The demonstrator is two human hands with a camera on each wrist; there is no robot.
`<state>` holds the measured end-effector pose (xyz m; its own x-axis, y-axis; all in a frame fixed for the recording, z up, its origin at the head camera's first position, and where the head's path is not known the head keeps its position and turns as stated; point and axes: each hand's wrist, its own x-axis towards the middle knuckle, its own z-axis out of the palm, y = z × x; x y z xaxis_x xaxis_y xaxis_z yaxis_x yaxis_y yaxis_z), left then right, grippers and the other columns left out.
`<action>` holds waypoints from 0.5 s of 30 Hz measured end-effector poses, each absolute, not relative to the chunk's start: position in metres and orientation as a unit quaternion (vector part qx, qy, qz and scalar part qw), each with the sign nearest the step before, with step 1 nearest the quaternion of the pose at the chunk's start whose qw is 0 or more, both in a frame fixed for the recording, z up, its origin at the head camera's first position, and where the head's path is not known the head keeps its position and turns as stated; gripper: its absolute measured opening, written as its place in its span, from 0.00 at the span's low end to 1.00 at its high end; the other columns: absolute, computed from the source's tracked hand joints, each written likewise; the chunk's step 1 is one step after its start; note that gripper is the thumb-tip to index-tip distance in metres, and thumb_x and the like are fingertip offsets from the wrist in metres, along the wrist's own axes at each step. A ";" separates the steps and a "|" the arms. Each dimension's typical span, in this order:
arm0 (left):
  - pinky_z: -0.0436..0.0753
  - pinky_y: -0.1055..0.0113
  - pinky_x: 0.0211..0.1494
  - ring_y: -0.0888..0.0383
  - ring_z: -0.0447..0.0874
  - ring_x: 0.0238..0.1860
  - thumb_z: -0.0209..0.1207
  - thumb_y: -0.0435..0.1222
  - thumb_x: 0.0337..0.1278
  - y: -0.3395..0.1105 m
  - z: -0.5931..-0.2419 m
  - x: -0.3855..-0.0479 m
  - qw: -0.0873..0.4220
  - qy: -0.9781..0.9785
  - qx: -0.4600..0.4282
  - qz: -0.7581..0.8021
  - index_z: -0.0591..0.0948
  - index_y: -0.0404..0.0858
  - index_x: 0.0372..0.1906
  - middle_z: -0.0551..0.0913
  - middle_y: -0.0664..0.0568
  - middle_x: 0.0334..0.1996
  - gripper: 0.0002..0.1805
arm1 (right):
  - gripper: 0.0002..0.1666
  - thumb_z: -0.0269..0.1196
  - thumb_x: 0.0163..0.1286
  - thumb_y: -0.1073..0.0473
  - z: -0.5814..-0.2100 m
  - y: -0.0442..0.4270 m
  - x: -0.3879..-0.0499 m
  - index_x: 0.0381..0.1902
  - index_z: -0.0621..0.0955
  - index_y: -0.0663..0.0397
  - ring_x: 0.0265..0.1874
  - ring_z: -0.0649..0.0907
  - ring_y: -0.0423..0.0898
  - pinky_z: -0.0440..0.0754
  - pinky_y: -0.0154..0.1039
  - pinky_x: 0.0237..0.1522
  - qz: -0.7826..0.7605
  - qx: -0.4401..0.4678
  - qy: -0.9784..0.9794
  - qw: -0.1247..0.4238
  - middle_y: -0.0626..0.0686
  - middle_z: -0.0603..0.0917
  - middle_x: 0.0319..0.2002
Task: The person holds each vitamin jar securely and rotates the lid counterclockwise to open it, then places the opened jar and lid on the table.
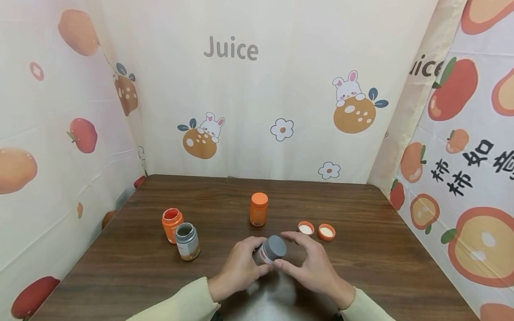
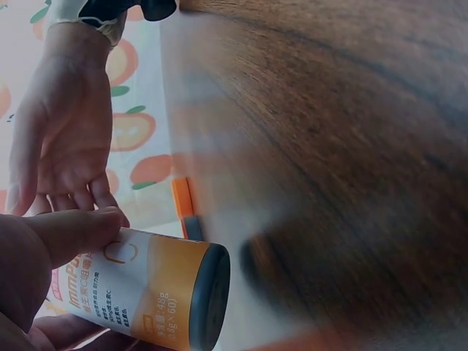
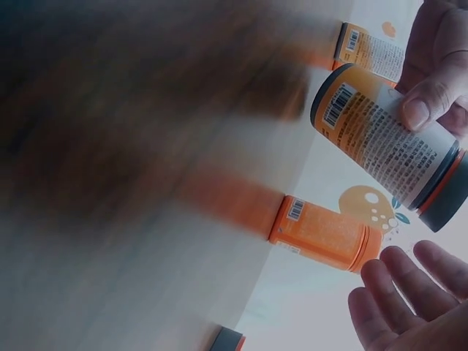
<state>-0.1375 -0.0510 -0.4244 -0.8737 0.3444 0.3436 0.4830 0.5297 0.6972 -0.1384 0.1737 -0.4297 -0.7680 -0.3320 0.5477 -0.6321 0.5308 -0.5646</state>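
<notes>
My left hand (image 1: 242,263) grips a grey-capped bottle (image 1: 266,253) above the table, tilted with its cap toward my right hand. In the left wrist view, the thumb of the left hand (image 2: 44,256) lies across the label of the bottle (image 2: 146,285). My right hand (image 1: 311,265) is beside the cap, fingers spread and slightly bent; whether its thumb touches the cap I cannot tell. In the right wrist view, the fingers of the right hand (image 3: 409,307) are apart from the bottle (image 3: 387,139), whose grey cap (image 3: 446,194) is on.
A closed orange bottle (image 1: 259,209) stands behind my hands. Two caps lie inside up to the right, one (image 1: 306,228) beside the other (image 1: 326,232). On the left stand an uncapped orange bottle (image 1: 172,225) and an uncapped grey-rimmed bottle (image 1: 187,243).
</notes>
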 end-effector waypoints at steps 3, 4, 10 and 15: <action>0.80 0.64 0.48 0.63 0.81 0.42 0.81 0.34 0.41 -0.050 -0.425 -0.137 0.085 -0.872 -0.239 -0.418 0.85 0.43 0.50 0.84 0.58 0.43 0.26 | 0.35 0.79 0.57 0.45 -0.430 0.172 -0.139 0.61 0.81 0.45 0.53 0.84 0.46 0.82 0.46 0.51 0.397 0.286 -0.850 0.197 0.41 0.84 0.54; 0.80 0.64 0.47 0.63 0.81 0.42 0.81 0.34 0.41 -0.050 -0.425 -0.137 0.087 -0.873 -0.240 -0.416 0.85 0.43 0.50 0.84 0.58 0.42 0.26 | 0.35 0.79 0.57 0.45 -0.430 0.172 -0.139 0.61 0.81 0.45 0.53 0.84 0.46 0.82 0.47 0.51 0.399 0.286 -0.849 0.196 0.40 0.84 0.54; 0.80 0.65 0.46 0.64 0.80 0.41 0.82 0.35 0.40 -0.050 -0.426 -0.137 0.082 -0.875 -0.241 -0.411 0.86 0.44 0.50 0.84 0.59 0.42 0.26 | 0.34 0.79 0.57 0.46 -0.430 0.170 -0.139 0.60 0.81 0.45 0.50 0.85 0.47 0.83 0.50 0.47 0.411 0.289 -0.844 0.189 0.38 0.84 0.51; 0.79 0.65 0.44 0.64 0.80 0.40 0.81 0.36 0.41 -0.050 -0.424 -0.136 0.073 -0.878 -0.241 -0.408 0.85 0.45 0.49 0.83 0.59 0.42 0.25 | 0.33 0.79 0.57 0.47 -0.429 0.169 -0.140 0.58 0.82 0.49 0.46 0.83 0.41 0.83 0.46 0.45 0.411 0.292 -0.842 0.190 0.38 0.84 0.46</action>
<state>-0.1364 -0.0501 -0.4244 -0.8731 0.3632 0.3252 0.4827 0.5512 0.6805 -0.1396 0.1686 -0.4292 -0.7571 -0.3364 0.5600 -0.6484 0.4908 -0.5820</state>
